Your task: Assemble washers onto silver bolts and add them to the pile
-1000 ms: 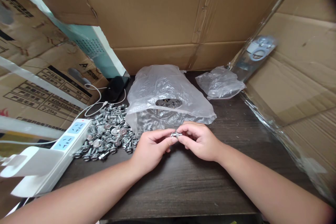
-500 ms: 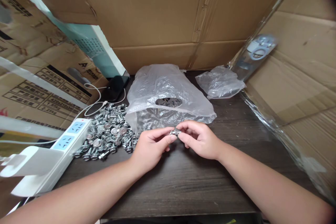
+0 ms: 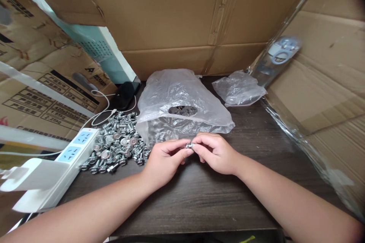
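A small silvery bolt lies crosswise between my two hands above the table, partly hidden by the fingertips. The thumb and index finger of my left hand pinch its left end. My right hand has its thumb and fingertips closed on the right end; whether a separate nut or washer sits there I cannot tell. To the left of my left hand is a heap of loose metal bolts with wide flanged heads. Just beyond both hands lies a translucent plastic bag with dark small pieces showing through its handle hole.
A white power strip with a plugged-in charger stands left of the heap. Behind it are a cable and a black phone. A smaller clear bag and a clear bottle sit back right. Cardboard walls surround the dark table.
My right hand has moved slightly left and down, closer to my left hand. Less of the bolt shows between the fingertips. The heap and bags stay where they were.
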{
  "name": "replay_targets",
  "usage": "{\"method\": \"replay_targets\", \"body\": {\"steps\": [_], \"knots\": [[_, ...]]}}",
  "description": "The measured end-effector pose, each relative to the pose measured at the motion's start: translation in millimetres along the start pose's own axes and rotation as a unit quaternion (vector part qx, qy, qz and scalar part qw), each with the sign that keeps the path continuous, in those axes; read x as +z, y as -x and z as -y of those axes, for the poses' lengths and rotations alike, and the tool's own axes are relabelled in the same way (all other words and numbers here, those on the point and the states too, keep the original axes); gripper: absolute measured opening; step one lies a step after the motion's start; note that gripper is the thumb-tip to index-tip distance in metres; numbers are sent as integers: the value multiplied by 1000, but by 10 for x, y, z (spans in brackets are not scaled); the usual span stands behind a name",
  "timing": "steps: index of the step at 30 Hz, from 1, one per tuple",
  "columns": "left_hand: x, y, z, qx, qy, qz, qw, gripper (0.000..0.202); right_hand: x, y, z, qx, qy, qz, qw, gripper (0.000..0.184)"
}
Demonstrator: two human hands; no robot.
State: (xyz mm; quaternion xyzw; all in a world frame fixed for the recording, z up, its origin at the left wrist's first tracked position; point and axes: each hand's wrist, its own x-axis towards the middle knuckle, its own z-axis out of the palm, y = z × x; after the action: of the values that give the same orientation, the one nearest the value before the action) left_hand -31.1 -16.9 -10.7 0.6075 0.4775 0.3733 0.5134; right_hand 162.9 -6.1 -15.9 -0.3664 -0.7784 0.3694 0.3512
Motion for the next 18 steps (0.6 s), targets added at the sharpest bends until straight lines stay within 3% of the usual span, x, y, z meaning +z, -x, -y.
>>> {"method": "replay_targets", "body": {"steps": [7,13,18], "knots": [[15,-22,-32,-21,15,-12,1000,25,-15,-1,-19,39,-41,27,998,37],[15,-29,-75,-43,56,-19,997,23,2,23,-55,52,-87,0,995,14],[12,-20,-71,-39,60,-7,997,23,17,32,-67,38,-68,-3,997,8]]}}
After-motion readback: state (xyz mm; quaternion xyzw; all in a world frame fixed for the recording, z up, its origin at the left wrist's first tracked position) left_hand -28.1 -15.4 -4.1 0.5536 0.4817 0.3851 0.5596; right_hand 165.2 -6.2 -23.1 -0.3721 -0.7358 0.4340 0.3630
